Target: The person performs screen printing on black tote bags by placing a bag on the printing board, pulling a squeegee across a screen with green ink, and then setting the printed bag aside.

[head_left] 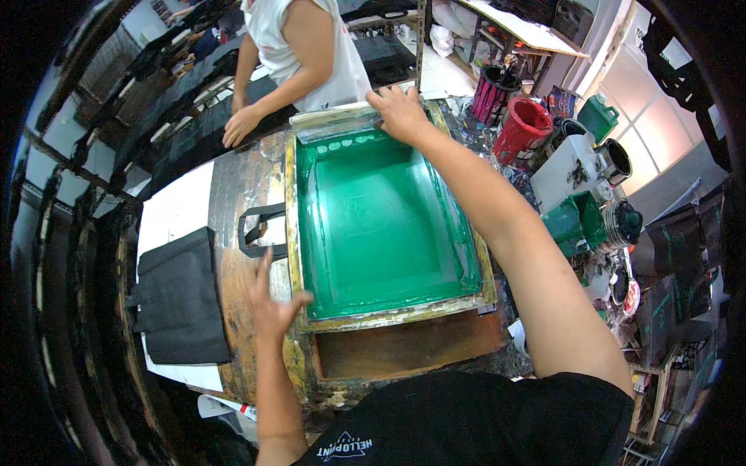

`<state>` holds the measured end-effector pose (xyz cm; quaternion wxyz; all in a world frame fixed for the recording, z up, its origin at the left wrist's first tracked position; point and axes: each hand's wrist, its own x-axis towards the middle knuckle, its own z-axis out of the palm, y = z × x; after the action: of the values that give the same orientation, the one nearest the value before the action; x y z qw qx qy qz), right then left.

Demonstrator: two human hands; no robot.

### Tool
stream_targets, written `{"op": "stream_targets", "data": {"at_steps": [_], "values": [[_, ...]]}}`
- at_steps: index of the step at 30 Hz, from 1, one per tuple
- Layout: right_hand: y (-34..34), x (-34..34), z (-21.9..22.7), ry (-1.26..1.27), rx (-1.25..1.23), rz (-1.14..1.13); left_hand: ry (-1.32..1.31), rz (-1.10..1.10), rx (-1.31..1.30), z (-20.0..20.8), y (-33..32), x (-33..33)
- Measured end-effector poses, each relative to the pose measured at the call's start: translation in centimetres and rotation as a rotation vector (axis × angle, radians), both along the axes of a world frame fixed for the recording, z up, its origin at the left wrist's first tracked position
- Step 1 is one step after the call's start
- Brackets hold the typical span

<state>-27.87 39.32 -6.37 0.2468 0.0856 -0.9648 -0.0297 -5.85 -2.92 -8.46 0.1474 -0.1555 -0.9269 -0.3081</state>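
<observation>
A screen-printing frame with paint-stained edges lies in front of me, its mesh coated in wet green ink. Across its far end rests a squeegee with a pale, long handle. My right hand reaches over the frame and has its fingers wrapped on the squeegee's right part. Beside the frame's near left corner hovers my left hand, slightly blurred, its fingers spread and holding nothing. Black bag handles stick out from under the frame's left side. Farther left, a folded black fabric bag lies on a white sheet.
At the back right stand a red bucket, a green ink container, a white jug and several other pots. Another person works across the table, arms near its far edge. Racks with black fabric line the left.
</observation>
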Motion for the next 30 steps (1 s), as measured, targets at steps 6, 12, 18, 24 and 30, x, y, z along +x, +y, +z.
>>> {"op": "stream_targets", "data": {"at_steps": [6, 12, 18, 24, 30], "values": [[-0.8, -0.5, -2.8, 0.172, 0.083, -0.05, 0.471, -0.238, -0.161, 4.2, 11.4, -18.9], [-1.1, -1.1, -5.0, 0.251, 0.114, -0.061, 0.383, -0.117, -0.466, 0.1, 18.7, -28.7], [-0.5, -1.0, -4.0, 0.162, 0.143, -0.014, 0.591, -0.072, -0.501, -1.4, 18.7, -29.8], [-2.0, 4.9, -4.2, 0.215, 0.153, 0.02, 0.637, -0.099, -0.486, -1.6, 16.9, -23.9], [-4.4, 14.0, -2.8, 0.067, 0.117, 0.024, 0.521, -0.14, -0.41, -1.2, 14.4, -15.4]]}}
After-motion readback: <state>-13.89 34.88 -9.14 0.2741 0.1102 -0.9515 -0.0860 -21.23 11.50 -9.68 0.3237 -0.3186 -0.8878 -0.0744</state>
